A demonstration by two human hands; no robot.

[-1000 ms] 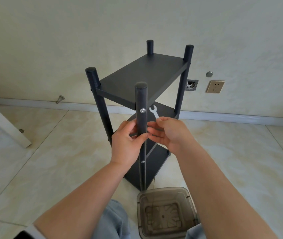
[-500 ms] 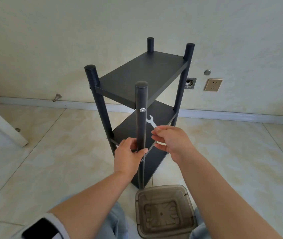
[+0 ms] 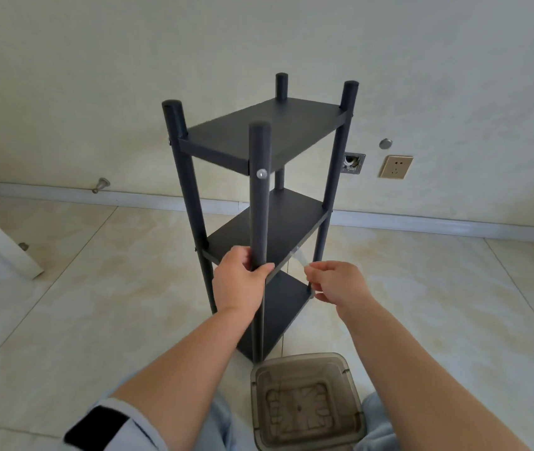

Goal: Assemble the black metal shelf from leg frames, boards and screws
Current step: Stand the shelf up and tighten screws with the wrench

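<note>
The black metal shelf (image 3: 269, 131) stands upright on the tiled floor with three boards fixed between its legs. A silver screw head (image 3: 261, 173) shows on the near leg just under the top board. My left hand (image 3: 238, 283) grips that near leg (image 3: 259, 209) at the height of the middle board. My right hand (image 3: 337, 283) holds a small white wrench (image 3: 299, 257), blurred by motion, beside the middle board's right front edge.
A smoky transparent plastic bin (image 3: 306, 402) sits on the floor between my knees, right in front of the shelf. A white panel (image 3: 2, 245) leans at the left. The wall behind carries a socket (image 3: 396, 167), an open wall box (image 3: 353, 163) and a door stopper (image 3: 101, 184).
Both hands have slid down the near leg from near the top screw to the middle board's level. The wrench went down with my right hand and a little to the right.
</note>
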